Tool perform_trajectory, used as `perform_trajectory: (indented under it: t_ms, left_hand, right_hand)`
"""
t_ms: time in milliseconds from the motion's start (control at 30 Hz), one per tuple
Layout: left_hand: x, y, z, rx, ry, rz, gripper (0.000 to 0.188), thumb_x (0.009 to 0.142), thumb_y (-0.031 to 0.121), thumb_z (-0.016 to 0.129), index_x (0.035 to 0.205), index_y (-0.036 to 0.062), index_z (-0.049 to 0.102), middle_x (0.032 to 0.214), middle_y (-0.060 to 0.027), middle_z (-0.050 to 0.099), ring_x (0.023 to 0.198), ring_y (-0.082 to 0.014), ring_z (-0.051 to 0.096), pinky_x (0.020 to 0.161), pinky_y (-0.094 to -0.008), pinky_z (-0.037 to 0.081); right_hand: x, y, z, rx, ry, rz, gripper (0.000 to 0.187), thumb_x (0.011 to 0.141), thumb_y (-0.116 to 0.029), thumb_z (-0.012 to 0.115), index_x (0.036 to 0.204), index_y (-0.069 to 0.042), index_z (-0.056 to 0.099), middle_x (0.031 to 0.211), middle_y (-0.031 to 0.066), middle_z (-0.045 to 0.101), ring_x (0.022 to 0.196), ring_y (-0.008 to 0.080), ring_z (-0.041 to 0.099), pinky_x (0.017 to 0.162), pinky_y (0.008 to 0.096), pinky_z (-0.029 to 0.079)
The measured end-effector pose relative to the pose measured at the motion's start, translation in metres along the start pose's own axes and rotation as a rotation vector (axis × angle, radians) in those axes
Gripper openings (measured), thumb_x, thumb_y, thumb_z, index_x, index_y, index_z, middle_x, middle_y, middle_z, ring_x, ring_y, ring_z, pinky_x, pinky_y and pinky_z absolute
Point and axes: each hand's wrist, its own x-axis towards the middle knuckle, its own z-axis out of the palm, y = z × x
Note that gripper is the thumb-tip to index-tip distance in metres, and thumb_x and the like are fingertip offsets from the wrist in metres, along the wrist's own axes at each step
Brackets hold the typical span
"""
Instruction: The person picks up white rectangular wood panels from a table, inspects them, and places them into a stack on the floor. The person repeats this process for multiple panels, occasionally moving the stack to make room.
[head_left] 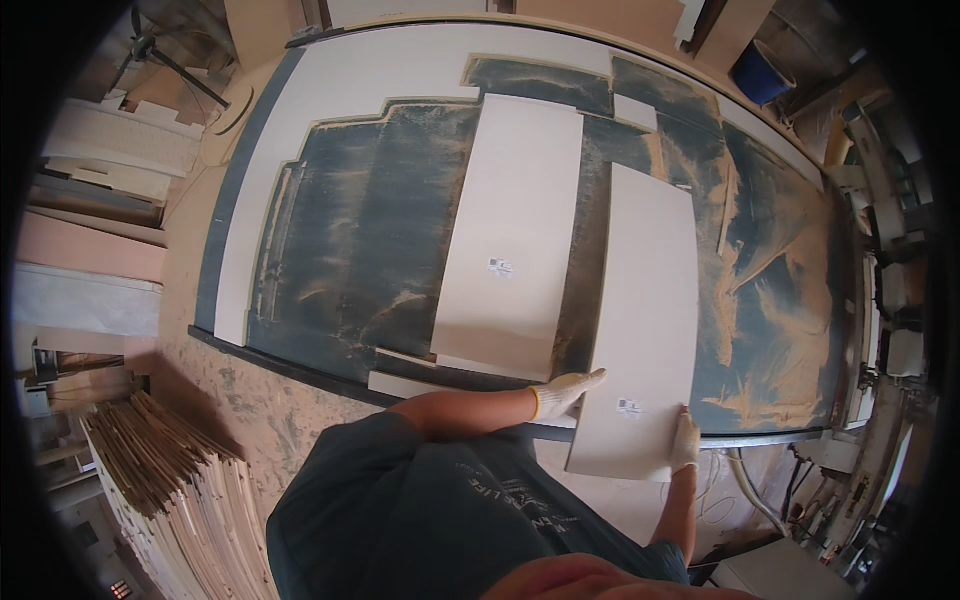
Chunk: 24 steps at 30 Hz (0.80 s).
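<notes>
A long white panel [645,310] with a small label lies across the table's near edge, its near end jutting out toward me. My left hand [570,393], in a pale knit glove, is closed at the panel's left edge. On the opposite edge my right hand [686,442], gloved too, grips the panel; its fingers are partly hidden. To the left of this panel a second white labelled panel [510,220] lies flat on the dark, dusty table [390,220]. A narrow gap separates the two panels.
A stepped white offcut [300,110] borders the table's far and left sides. Sawdust [790,270] covers the right part. A small white piece [635,112] lies farther back. Stacked boards [180,490] stand at lower left, and a blue bucket [763,72] at far right.
</notes>
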Motion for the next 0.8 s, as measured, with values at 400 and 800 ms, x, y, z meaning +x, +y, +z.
perform_trajectory:
  t_ms: [400,800]
  left_hand:
    - [-0.025,0.011,-0.1,0.138,0.602,0.394,0.045,0.094,0.045,0.063,0.095,0.0009,0.071,0.081,-0.0041,0.068,0.073,-0.0157,0.064,0.064,-0.0384,0.051]
    - [-0.071,0.032,-0.25,1.126,1.002,0.172,0.074,0.092,0.059,0.067,0.133,-0.0012,0.059,0.134,-0.0258,0.065,0.124,-0.044,0.062,0.1,-0.0505,0.053]
  right_hand:
    - [-0.043,-0.096,0.145,-0.03,0.059,-0.125,0.052,0.101,-0.04,0.05,0.11,0.007,0.072,0.099,0.0218,0.074,0.094,0.0333,0.068,0.085,0.04,0.051]
    - [-0.021,-0.153,0.276,-0.519,-0.043,-0.355,0.055,0.096,-0.037,0.061,0.137,0.0,0.061,0.123,0.0267,0.071,0.118,0.0436,0.066,0.102,0.0482,0.05]
